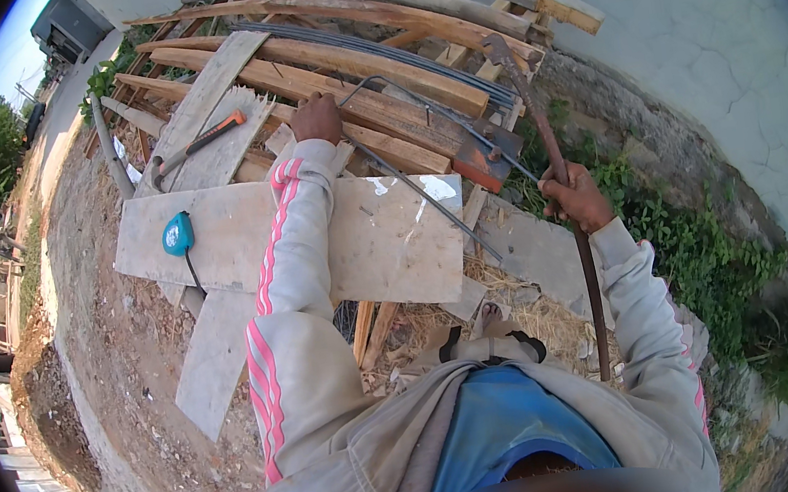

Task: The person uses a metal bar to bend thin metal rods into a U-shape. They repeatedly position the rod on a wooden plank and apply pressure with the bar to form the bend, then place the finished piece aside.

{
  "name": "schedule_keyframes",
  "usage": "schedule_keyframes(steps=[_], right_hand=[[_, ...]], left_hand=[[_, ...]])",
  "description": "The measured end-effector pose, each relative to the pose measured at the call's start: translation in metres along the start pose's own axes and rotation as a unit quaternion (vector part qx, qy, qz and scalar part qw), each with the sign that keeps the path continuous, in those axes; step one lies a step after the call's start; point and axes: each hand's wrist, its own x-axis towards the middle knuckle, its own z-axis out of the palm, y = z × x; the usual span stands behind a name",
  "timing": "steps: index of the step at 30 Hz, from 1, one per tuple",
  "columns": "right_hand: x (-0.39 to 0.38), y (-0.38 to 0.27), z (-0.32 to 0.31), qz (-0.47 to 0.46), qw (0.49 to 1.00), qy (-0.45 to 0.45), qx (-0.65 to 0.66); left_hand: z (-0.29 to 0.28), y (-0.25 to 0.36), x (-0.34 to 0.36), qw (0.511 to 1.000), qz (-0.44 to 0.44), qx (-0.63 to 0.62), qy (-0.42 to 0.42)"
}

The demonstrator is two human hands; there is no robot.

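Note:
My left hand (316,120) is closed around a corner of a thin steel rod (405,178) bent into a hooked shape, over the timber stack. One leg of the rod slants across a pale board; the other passes a dark metal block with an orange front (481,168) with pins on it. My right hand (580,196) grips a long rusty bending bar (589,281), its forked head (496,49) pointing away from me. The rod's far leg runs up close to my right hand; whether they touch, I cannot tell.
A teal tape measure (178,234) rests on the pale board (396,265). A claw hammer with an orange and black handle (204,143) lies on another board. Long timbers (390,50) and several steel rods are piled by the wall (702,31). Weeds (668,232) grow at right.

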Motion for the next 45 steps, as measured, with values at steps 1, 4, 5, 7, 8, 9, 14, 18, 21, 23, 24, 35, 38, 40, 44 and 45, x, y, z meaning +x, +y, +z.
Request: schedule_keyframes(steps=[1,4,5,7,8,9,14,18,21,23,24,35,38,40,44,45], right_hand=[[0.003,0.000,0.003,-0.003,1.000,-0.008,0.009],[0.013,-0.004,0.010,0.014,1.000,-0.007,0.023],[0.015,-0.005,0.012,0.012,0.999,-0.008,0.033],[0.017,-0.008,0.014,0.030,0.999,0.000,0.029],[0.017,-0.009,0.015,0.035,0.999,-0.001,0.035],[0.017,-0.011,0.014,0.035,0.999,-0.008,0.039],[0.021,-0.014,0.013,0.040,0.997,-0.029,0.057],[0.029,-0.015,0.018,0.036,0.999,-0.021,0.028],[0.026,-0.015,0.023,0.029,0.999,-0.006,0.028],[0.023,-0.015,0.025,0.032,0.999,0.024,0.025],[0.022,-0.015,0.026,0.028,0.999,0.026,0.030],[0.011,-0.006,0.001,-0.102,0.982,0.055,-0.149],[-0.019,-0.019,-0.035,-0.101,0.968,0.058,-0.223],[-0.044,-0.023,-0.056,-0.091,0.967,0.084,-0.223],[-0.076,-0.009,-0.099,-0.013,0.958,0.105,-0.265],[-0.082,-0.001,-0.109,-0.047,0.946,0.110,-0.302]], left_hand=[[0.003,-0.001,0.005,1.000,-0.004,-0.004,0.003],[0.006,-0.004,0.020,1.000,-0.015,-0.006,0.001],[0.006,-0.004,0.023,1.000,-0.018,-0.005,-0.002],[0.007,-0.003,0.028,1.000,-0.012,-0.010,-0.006],[0.008,-0.003,0.028,1.000,-0.006,-0.014,-0.006],[0.009,-0.003,0.028,1.000,-0.011,-0.009,-0.019],[0.012,-0.008,0.026,0.999,-0.035,-0.021,-0.026],[0.013,-0.014,0.027,0.999,-0.024,-0.040,-0.025],[0.014,-0.013,0.025,0.999,-0.014,-0.032,-0.010],[0.015,-0.010,0.027,0.999,-0.019,-0.035,-0.025],[0.015,-0.008,0.028,0.999,-0.018,-0.036,-0.019],[0.022,0.002,0.042,0.998,-0.027,0.002,-0.055],[0.024,0.002,0.041,0.999,-0.035,-0.007,-0.039],[0.025,0.004,0.038,0.998,-0.043,-0.023,-0.025],[0.023,0.009,0.035,0.996,-0.069,-0.054,-0.025],[0.023,0.010,0.034,0.995,-0.080,-0.056,-0.031]])
